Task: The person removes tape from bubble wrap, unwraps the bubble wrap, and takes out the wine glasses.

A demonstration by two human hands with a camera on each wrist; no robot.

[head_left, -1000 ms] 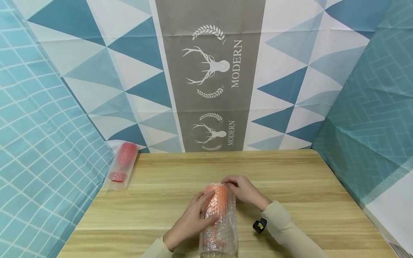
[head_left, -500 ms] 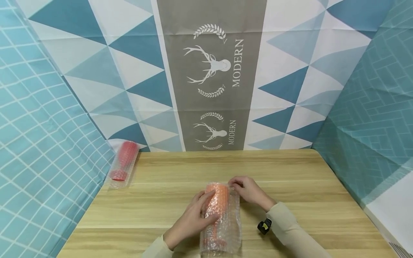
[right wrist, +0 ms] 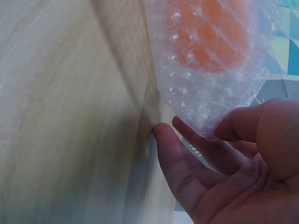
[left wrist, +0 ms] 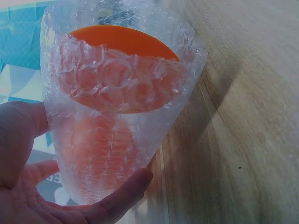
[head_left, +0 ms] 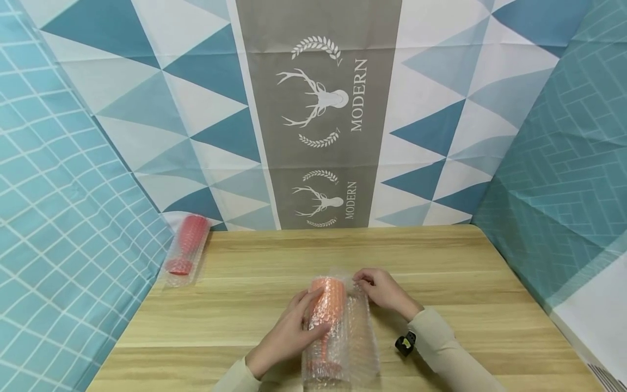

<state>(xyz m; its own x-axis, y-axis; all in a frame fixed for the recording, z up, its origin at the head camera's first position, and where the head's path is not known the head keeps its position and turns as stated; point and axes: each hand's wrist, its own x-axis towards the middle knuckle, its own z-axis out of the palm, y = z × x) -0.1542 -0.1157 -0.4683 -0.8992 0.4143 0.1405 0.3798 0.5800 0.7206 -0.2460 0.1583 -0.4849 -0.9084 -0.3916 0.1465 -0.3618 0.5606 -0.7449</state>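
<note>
An orange goblet-shaped piece (head_left: 333, 296) lies under bubble wrap (head_left: 360, 340) on the table, near its front edge. My left hand (head_left: 289, 329) grips the wrapped piece from the left, fingers over its top. In the left wrist view, the orange round foot (left wrist: 124, 39) shows through the wrap's end, with the thumb and fingers about the body. To the right, my right hand (head_left: 384, 291) pinches the loose edge of the wrap, drawn away from the piece. The right wrist view shows the wrap's corner (right wrist: 208, 105) between thumb and fingers; the other fingertips are near the tabletop.
A red goblet-shaped piece (head_left: 191, 239) in bubble wrap lies at the table's back left corner. The wooden table (head_left: 416, 256) meets patterned cloth (head_left: 323, 120) behind and on both sides. A black wrist device (head_left: 405, 344) sits at the right sleeve.
My right hand has moved to the right, pulling the wrap's edge farther from the orange piece, so the loose flap spreads wider. The left hand stays on the piece.
</note>
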